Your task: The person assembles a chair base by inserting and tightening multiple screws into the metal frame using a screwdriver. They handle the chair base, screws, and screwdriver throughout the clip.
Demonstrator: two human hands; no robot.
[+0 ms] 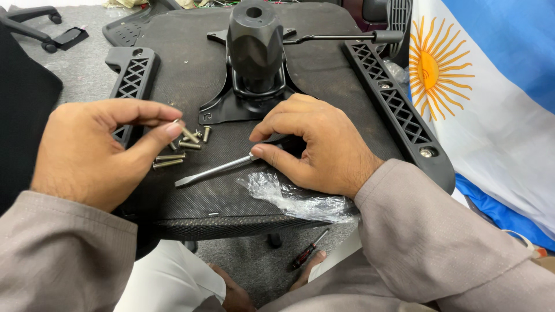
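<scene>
On the upturned chair seat (191, 75), black underside facing up, both hands work near its front edge. Left hand (98, 147): thumb and forefinger pinched on one bolt (177, 122), other fingers curled loosely. Just beyond the fingertips, a small scatter of loose bolts (179, 147) lies on the seat, some touching each other. Right hand (315, 144): fingers closed around the handle of a screwdriver (217, 170); its shaft lies flat on the seat, tip pointing left toward the bolts but apart from them.

Behind the right hand, bolted plate with a tall black tilt mechanism (254, 49) stands at seat centre; a lever (341, 38) runs out to its right. Black lattice armrest brackets flank it: left bracket (134, 72) partly hidden by the left hand, right bracket (399, 110) along the seat's right edge.

Crumpled clear plastic bag (295, 199) sits at the front edge, touching the right wrist. Below, on the grey floor, a second small screwdriver (309, 249) lies by a bare foot. White-and-blue flag with a yellow sun (480, 86) hangs to the right. Chair base (34, 26) lies far left.
</scene>
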